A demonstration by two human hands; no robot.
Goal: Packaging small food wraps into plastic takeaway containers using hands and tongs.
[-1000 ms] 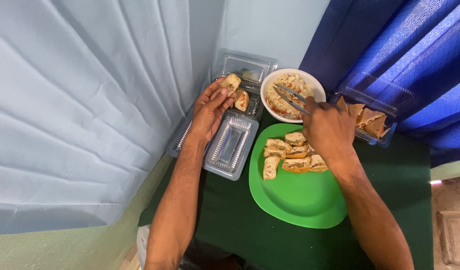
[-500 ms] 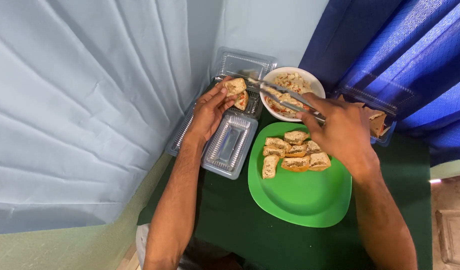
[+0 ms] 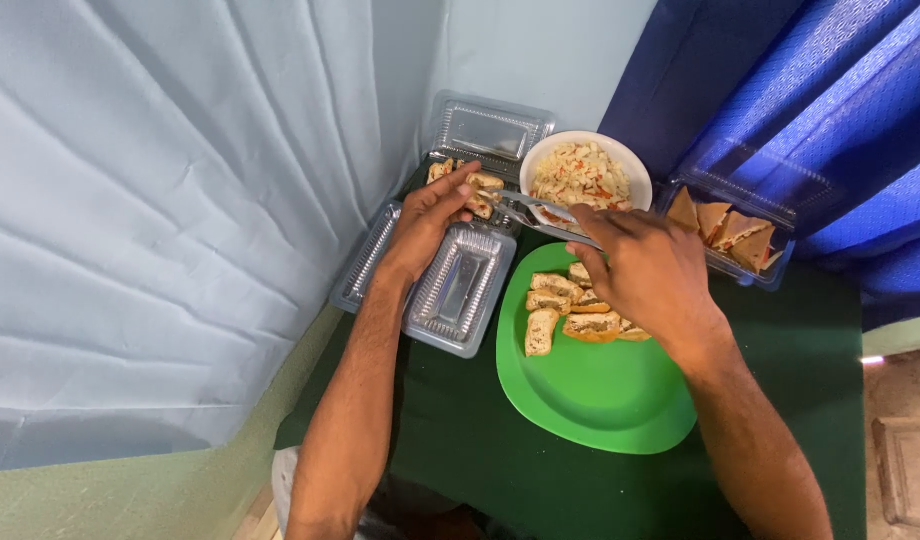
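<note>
Metal tongs [image 3: 535, 205] sit pinched in my right hand [image 3: 645, 275], reaching over the green plate [image 3: 600, 400] into the clear tray [image 3: 480, 190], which my left hand [image 3: 430, 220] steadies, fingers curled on a roll [image 3: 483, 183].

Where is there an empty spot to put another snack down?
The near half of the green plate is bare, below the stuffed rolls. The dark green cloth between the forearms is free too. Up by the white bowl and clear containers it's crowded.
</note>
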